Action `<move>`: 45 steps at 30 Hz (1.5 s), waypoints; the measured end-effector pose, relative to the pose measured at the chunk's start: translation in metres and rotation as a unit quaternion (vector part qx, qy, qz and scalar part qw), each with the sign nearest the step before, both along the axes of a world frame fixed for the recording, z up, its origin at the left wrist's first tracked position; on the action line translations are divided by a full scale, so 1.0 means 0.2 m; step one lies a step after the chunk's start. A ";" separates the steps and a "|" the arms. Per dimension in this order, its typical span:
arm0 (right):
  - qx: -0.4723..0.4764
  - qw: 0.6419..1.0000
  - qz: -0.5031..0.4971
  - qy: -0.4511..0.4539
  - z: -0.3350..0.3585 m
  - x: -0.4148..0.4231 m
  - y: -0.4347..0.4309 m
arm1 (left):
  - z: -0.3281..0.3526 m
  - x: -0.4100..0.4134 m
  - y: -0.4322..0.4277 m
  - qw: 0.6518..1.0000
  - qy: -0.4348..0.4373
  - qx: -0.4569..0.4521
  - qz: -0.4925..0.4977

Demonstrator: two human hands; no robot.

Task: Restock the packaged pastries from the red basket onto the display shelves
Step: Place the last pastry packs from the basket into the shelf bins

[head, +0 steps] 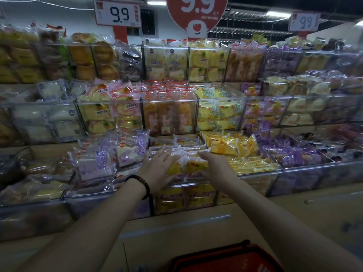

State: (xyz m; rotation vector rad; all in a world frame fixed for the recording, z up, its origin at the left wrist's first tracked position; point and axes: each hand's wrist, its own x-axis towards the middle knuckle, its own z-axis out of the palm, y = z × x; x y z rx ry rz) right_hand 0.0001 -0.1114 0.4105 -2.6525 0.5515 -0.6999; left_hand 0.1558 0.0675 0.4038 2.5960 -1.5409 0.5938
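Both my hands rest on yellow packaged pastries in a clear bin on the lowest shelf tier. My left hand, with a dark bead bracelet at the wrist, lies flat on the left side of the packs, fingers spread. My right hand presses on the right side of the same packs. The red basket shows at the bottom edge, below my arms; its inside is hidden.
Three tiers of clear bins hold wrapped pastries: purple-printed packs to the left, yellow packs and purple packs to the right. Price signs reading 9.9 hang above. A beige counter ledge runs in front.
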 end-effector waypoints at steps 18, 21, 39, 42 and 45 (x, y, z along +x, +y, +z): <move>-0.143 0.988 -0.058 -0.025 0.23 -0.26 -0.68 | 0.49 -0.07 -0.55 0.979 0.111 -0.115 -0.123; -0.144 0.986 -0.079 -0.014 0.27 -0.25 -0.87 | 0.57 -0.02 -0.82 0.981 0.117 -0.103 -0.111; -0.120 0.976 -0.014 0.184 0.35 0.47 -1.51 | 0.32 0.26 -1.45 0.987 0.146 -0.030 -0.053; -0.134 0.974 0.010 0.183 0.33 0.53 -1.53 | 0.32 0.23 -1.42 0.972 0.203 -0.073 -0.091; -0.149 0.970 0.018 0.189 0.31 0.54 -1.53 | 0.32 0.18 -1.40 0.973 0.211 -0.001 -0.089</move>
